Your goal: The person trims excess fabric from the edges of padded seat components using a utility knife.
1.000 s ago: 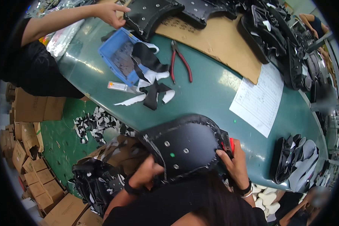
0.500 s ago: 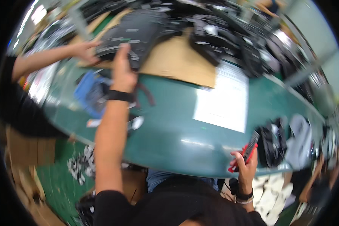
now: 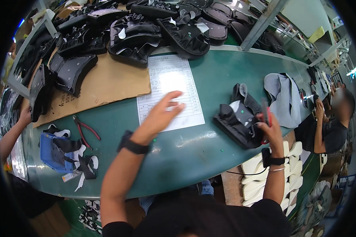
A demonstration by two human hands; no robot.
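My left hand (image 3: 160, 117) hangs over the lower part of a printed paper sheet (image 3: 188, 112), empty, its fingers apart and slightly blurred. On the right, my right hand (image 3: 272, 128) is closed round a red and dark grey hand tool (image 3: 266, 115), whose exact kind is blurred. The hand is at the right edge of a black padded cover piece (image 3: 237, 123) with gathered fabric and a white tag; whether it touches the piece I cannot tell. Grey fabric pieces (image 3: 283, 98) lie just beyond.
Red-handled pliers (image 3: 84, 132) and a blue bin (image 3: 53, 156) with black and white scraps lie at left. Black padded pieces (image 3: 134, 39) crowd the back on cardboard (image 3: 106, 85). A co-worker's hand (image 3: 25, 114) touches one. Cream moulded pieces (image 3: 253, 181) stand below right; another person sits beyond.
My left hand has left the black padded panel near the co-worker and moved right, over the sheet. The right hand, still holding the tool, is now beside the black padded piece. The view has swung right.
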